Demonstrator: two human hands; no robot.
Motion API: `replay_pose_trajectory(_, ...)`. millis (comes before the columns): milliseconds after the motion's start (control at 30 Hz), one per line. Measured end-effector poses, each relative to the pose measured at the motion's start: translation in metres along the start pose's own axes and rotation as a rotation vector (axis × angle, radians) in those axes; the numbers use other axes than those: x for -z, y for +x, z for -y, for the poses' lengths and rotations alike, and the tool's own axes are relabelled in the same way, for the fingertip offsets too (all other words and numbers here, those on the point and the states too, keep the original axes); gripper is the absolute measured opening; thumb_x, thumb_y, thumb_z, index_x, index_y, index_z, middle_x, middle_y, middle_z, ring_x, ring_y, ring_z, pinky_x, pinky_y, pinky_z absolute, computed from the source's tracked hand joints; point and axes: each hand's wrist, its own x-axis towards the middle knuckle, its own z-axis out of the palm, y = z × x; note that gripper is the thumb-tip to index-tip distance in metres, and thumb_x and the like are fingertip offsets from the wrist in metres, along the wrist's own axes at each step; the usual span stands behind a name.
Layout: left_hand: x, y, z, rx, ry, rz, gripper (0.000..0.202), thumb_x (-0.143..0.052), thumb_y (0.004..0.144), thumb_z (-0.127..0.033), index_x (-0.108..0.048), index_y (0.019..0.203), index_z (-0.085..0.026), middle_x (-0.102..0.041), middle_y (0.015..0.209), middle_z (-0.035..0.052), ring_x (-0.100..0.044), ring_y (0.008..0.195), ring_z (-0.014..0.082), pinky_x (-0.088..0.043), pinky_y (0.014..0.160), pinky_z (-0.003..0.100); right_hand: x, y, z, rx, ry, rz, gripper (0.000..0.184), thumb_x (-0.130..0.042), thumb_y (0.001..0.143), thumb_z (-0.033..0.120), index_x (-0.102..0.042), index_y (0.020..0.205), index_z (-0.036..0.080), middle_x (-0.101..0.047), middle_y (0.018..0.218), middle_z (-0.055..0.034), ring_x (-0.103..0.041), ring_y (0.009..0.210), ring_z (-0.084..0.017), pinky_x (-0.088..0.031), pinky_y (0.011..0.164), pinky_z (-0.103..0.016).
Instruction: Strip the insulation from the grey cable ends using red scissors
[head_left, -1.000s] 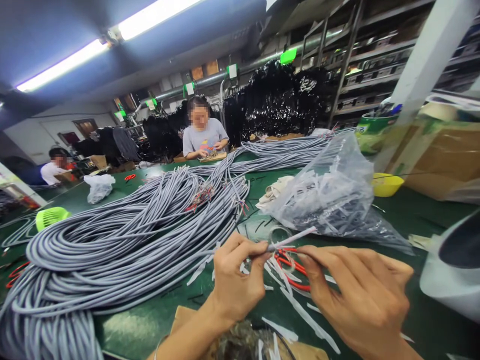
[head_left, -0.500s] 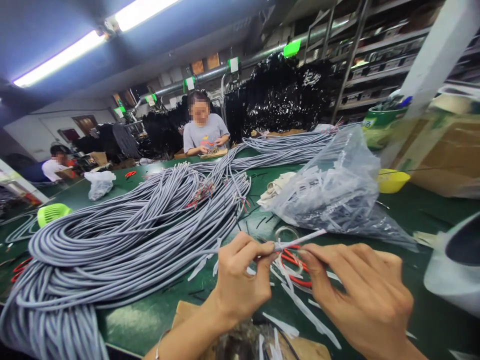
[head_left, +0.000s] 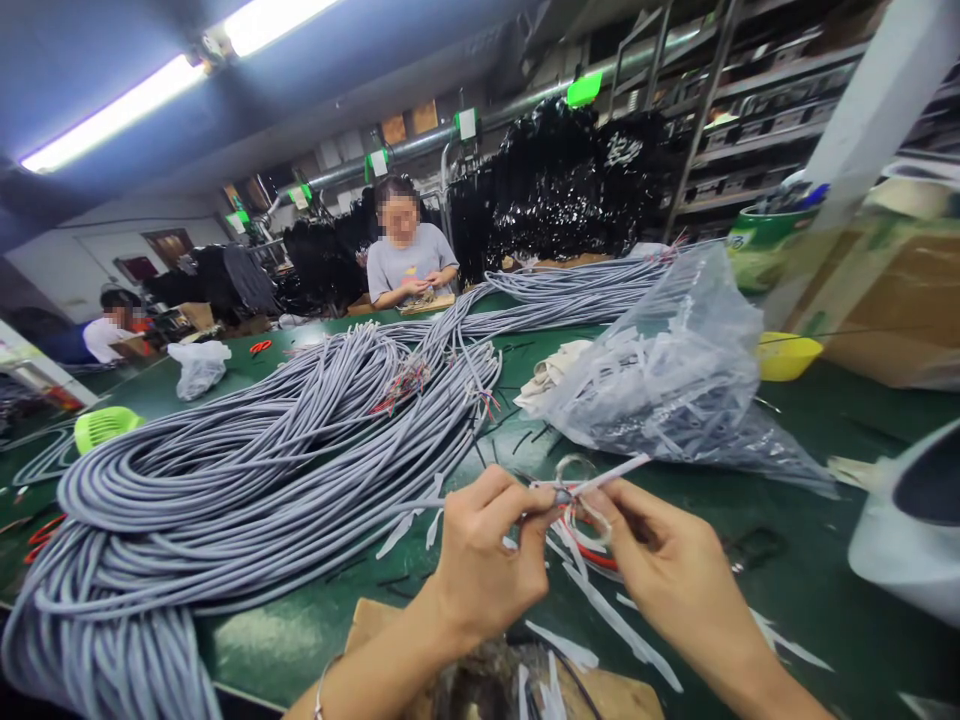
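Note:
My left hand pinches the end of a grey cable that runs off to the big pile of grey cables. My right hand is closed close beside it, fingertips pinched on a thin white strip that sticks up and right from the cable end. Under both hands lie a red-handled tool and loose white strips on the green table.
A clear plastic bag of white strips lies behind my hands. A yellow bowl and a white container sit to the right. A cardboard box edge is near me. Two other people sit at the far end.
My right hand has drawn in toward the left hand and turned, fingers curling tighter round the white strip. The view shifted slightly; the left hand kept its pinch.

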Motion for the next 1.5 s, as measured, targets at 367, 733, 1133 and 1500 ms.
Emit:
replay_pose_trajectory(367, 0.001, -0.001, -0.001, 0.096, -0.026, 0.188, 0.023, -0.048, 0.083, -0.01, -0.065, 0.096, -0.018, -0.054, 0.073, 0.0037, -0.051, 0.059, 0.0119, -0.042, 0.052, 0.021, 0.009, 0.005, 0.004, -0.15, 0.113, -0.111, 0.044, -0.056, 0.07, 0.059, -0.055, 0.054, 0.019, -0.049, 0.048, 0.0015, -0.043, 0.044, -0.011, -0.036, 0.039, -0.021)
replay_pose_trajectory(733, -0.003, 0.002, 0.004, 0.039, -0.132, 0.333, 0.02, -0.041, 0.073, -0.004, -0.043, 0.058, -0.018, -0.037, 0.061, -0.0013, -0.04, 0.056, 0.0112, -0.03, 0.048, 0.022, 0.0, 0.012, -0.006, -0.475, 0.558, -0.173, 0.049, -0.073, 0.05, 0.061, -0.049, 0.052, 0.019, -0.038, 0.047, 0.0057, -0.032, 0.039, -0.006, -0.026, 0.032, -0.019)
replay_pose_trajectory(1133, -0.013, 0.003, 0.01, 0.683, -1.127, 0.246, 0.052, -0.072, 0.067, -0.041, -0.025, 0.06, -0.02, -0.056, 0.056, -0.0031, -0.037, 0.025, 0.0002, -0.022, 0.025, 0.01, 0.01, 0.018, 0.008, -0.488, 0.833, 0.011, 0.062, -0.083, 0.042, 0.042, -0.061, 0.096, 0.022, -0.067, 0.076, -0.0018, -0.039, 0.035, -0.002, -0.033, 0.032, -0.016)
replay_pose_trajectory(1500, -0.017, 0.004, -0.002, 0.862, -0.803, 0.091, 0.051, -0.073, 0.057, -0.054, -0.067, 0.077, -0.007, -0.033, 0.04, -0.0098, -0.022, 0.034, -0.0002, -0.015, 0.034, 0.015, -0.009, 0.0, -0.008, -0.151, 0.418, -0.157, 0.036, -0.076, 0.058, 0.038, -0.058, 0.082, 0.018, -0.064, 0.059, -0.0009, -0.061, 0.049, -0.014, -0.049, 0.045, -0.02)
